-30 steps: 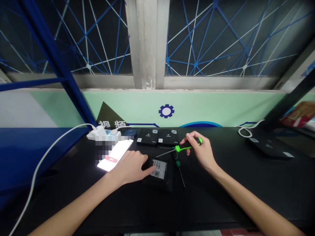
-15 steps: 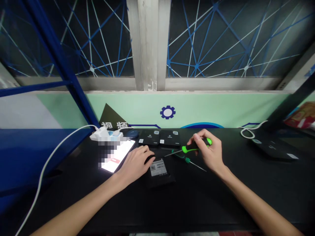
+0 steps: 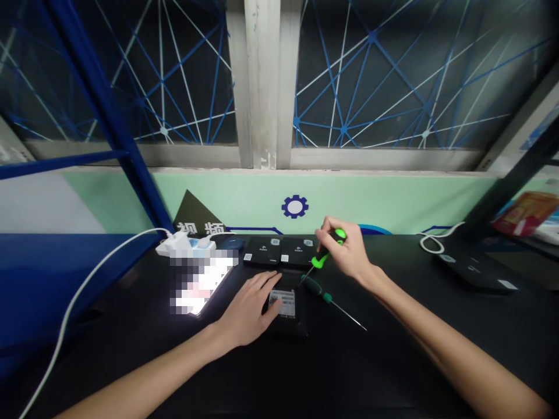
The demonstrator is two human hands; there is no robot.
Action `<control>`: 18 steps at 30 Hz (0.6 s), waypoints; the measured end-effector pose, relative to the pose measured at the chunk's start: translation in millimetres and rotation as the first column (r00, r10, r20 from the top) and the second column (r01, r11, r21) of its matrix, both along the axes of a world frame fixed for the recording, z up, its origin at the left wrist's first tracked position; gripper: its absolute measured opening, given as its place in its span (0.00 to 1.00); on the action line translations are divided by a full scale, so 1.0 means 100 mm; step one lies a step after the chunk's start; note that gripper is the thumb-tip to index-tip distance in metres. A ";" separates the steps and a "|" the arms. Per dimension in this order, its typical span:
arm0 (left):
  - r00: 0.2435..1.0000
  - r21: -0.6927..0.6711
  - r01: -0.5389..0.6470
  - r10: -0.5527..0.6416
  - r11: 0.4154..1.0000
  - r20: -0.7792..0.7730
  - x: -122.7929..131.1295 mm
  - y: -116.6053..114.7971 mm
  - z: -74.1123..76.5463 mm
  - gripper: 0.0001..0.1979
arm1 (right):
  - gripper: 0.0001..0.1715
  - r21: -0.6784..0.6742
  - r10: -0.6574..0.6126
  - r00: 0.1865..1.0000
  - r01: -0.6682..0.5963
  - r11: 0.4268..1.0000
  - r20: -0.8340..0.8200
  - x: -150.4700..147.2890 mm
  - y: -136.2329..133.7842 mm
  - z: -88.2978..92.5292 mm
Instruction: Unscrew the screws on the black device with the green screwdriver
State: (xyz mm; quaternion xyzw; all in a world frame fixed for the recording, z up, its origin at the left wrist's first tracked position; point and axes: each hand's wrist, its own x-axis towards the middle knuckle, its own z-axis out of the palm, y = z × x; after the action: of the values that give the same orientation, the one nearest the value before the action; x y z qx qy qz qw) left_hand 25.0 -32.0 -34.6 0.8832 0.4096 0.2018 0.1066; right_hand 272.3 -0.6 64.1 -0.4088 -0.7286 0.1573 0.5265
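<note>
Our open left hand (image 3: 247,309) rests on a flat black labelled box (image 3: 297,314); our closed right hand (image 3: 345,253) grips a green-handled screwdriver (image 3: 322,257).

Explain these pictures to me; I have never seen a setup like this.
There is no machine here. These are a person's own two hands, filmed by a camera worn on the head that looks forward and down, and all three pictures come from it. The left hand rests on a flat black box with a white label. The right hand holds a green-and-black screwdriver, its tip near that box. A second screwdriver lies on the black table, with two similar boxes beyond, and a lit phone and power strip to the left.
</note>
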 end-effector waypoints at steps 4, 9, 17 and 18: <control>1.000 -0.017 -0.008 0.008 1.000 0.006 0.00 0.01 -0.05 0.26 | 0.17 -0.023 0.089 0.995 -0.090 0.996 -0.033 -0.22 0.08 -0.03; 0.997 -0.078 -0.013 0.008 0.997 -0.073 0.00 0.03 -0.04 0.29 | 0.21 -0.102 0.175 0.970 -0.194 0.976 -0.167 -0.30 0.11 -0.12; 0.997 -0.104 0.021 -0.029 0.994 -0.075 -0.02 0.07 -0.02 0.29 | 0.14 -0.161 0.218 0.941 -0.264 0.951 -0.257 -0.18 0.06 -0.46; 0.997 -0.101 0.019 -0.025 0.995 -0.066 -0.02 0.07 -0.03 0.29 | 0.14 -0.157 0.214 0.943 -0.258 0.953 -0.254 -0.16 0.04 -0.54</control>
State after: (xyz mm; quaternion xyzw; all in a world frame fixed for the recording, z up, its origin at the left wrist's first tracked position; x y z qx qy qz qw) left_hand 22.7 -24.9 -37.3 0.8875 0.4128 0.1500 0.1391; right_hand 256.5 3.5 9.9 -0.3447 -0.6873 0.3346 0.5448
